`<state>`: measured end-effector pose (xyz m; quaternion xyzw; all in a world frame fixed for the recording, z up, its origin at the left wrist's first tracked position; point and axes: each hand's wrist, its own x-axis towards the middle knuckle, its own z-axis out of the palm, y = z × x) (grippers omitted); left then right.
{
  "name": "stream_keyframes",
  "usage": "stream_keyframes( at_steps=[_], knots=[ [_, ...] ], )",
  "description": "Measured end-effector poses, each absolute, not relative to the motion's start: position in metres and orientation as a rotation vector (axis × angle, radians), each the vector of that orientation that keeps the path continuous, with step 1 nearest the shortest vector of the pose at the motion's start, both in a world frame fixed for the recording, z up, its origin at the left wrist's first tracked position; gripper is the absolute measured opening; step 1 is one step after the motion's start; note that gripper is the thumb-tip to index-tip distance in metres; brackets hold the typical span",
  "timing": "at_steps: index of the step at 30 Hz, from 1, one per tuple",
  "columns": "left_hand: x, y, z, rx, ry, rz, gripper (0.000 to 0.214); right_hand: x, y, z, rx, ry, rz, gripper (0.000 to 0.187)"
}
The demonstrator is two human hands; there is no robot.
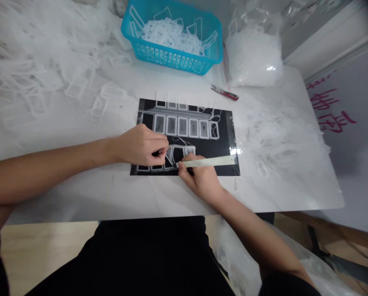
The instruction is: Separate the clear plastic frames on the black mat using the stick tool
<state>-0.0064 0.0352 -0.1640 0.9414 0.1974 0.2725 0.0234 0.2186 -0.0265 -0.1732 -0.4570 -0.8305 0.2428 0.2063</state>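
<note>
On the table lies a black mat (227,139) bearing a row of small white rectangular frames (183,126). More white frames and thin pale strips lie along its lower part, partly behind my hands. My left hand (143,146) is closed in a pinch over the mat's left side, at a thin white strip (170,159) that runs from its fingertips. My right hand (201,174) is closed around a long, pale, flat-handled tool (215,161). Its dark narrow tip points left, close to the left fingertips; the tool's exact kind is unclear.
A blue basket (171,57) of white frames stands behind the mat, beside a clear bag (253,55) of white pieces. Red-handled cutters (225,93) lie before the bag. Loose white frames (57,61) are heaped at left, with translucent scraps (272,139) at right.
</note>
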Motion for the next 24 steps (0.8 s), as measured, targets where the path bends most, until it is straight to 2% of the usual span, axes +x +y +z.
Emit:
stream_keyframes(
  at_steps=[4, 7, 14, 19, 21, 24],
  knots=[
    [-0.019, 0.05, -0.155, 2.899, 0.712, 0.893, 0.012, 0.219, -0.027, -0.174, -1.282, -2.295, 0.681, 0.023],
    [-0.029, 0.063, -0.144, 2.703, 0.893, 1.022, 0.01, 0.219, -0.027, -0.175, -1.302, -2.281, 0.697, 0.022],
    [-0.026, 0.074, -0.145, 2.319, 1.191, 1.044, 0.01, 0.218, -0.027, -0.176, -1.321, -2.267, 0.702, 0.022],
    [-0.057, 0.108, -0.129, 1.986, 1.533, 1.359, 0.023, 0.218, -0.027, -0.177, -1.32, -2.248, 0.698, 0.023],
    [-0.069, 0.116, -0.117, 1.869, 1.539, 1.576, 0.033, 0.219, -0.026, -0.177, -1.274, -2.235, 0.697, 0.024],
    [-0.059, 0.112, -0.101, 1.785, 1.393, 1.64, 0.028, 0.221, -0.024, -0.177, -1.145, -2.095, 0.736, 0.024]
  ],
)
